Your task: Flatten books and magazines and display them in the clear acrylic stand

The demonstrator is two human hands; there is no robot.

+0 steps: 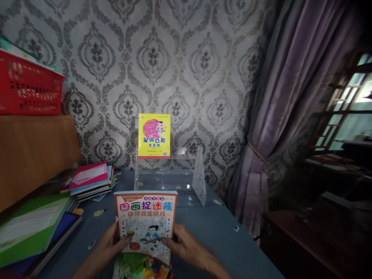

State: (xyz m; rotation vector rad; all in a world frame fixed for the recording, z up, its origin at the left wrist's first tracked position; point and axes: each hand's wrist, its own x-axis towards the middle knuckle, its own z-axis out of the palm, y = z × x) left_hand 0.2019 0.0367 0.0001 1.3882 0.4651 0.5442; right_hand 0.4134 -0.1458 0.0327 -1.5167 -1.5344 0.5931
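Observation:
Both my hands grip an illustrated book (145, 223) with colourful Chinese lettering on its cover, held upright and facing me. My left hand (112, 240) has its thumb on the left side of the cover, its fingers behind. On the right edge, my right hand (183, 242) holds it the same way. Below it shows another book (130, 267) with a green and yellow picture, partly hidden. Beyond my hands stands a clear acrylic rack (199, 182) with tiers. A yellow workbook (154, 135) leans upright on its upper left tier.
Several stacked books (90, 176) lie left of the rack. Nearer, a green book (31, 224) rests on a blue one. A red plastic basket (31, 85) sits on a wooden cabinet (37, 151). A purple curtain (279, 97) hangs right of the blue-grey table (215, 232).

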